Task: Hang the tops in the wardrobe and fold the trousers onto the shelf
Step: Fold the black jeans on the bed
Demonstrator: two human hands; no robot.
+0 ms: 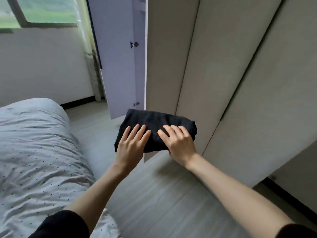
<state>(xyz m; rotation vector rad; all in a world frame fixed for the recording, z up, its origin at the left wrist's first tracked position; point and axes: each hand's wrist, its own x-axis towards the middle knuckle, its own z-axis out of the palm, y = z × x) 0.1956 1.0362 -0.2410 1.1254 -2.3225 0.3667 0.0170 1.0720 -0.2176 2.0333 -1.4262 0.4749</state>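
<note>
Folded black trousers [157,127] are held in the air in front of the wardrobe [223,74], beside its open door [120,66]. The left hand [130,148] lies flat on top, fingers straight. The right hand [180,145] rests on top too, thumb tucked beneath, gripping the bundle. A bed [34,143] is at left

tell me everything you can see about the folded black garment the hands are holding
The folded black garment is a compact, thick rectangular bundle of dark, soft-looking fabric with rounded folded edges. It is held level in the air above the floor, in front of the wardrobe's open door. The left hand lies on top with fingers straight. The right hand grips its near right edge, fingers on top. Nothing else touches it; its underside is hidden.
</note>
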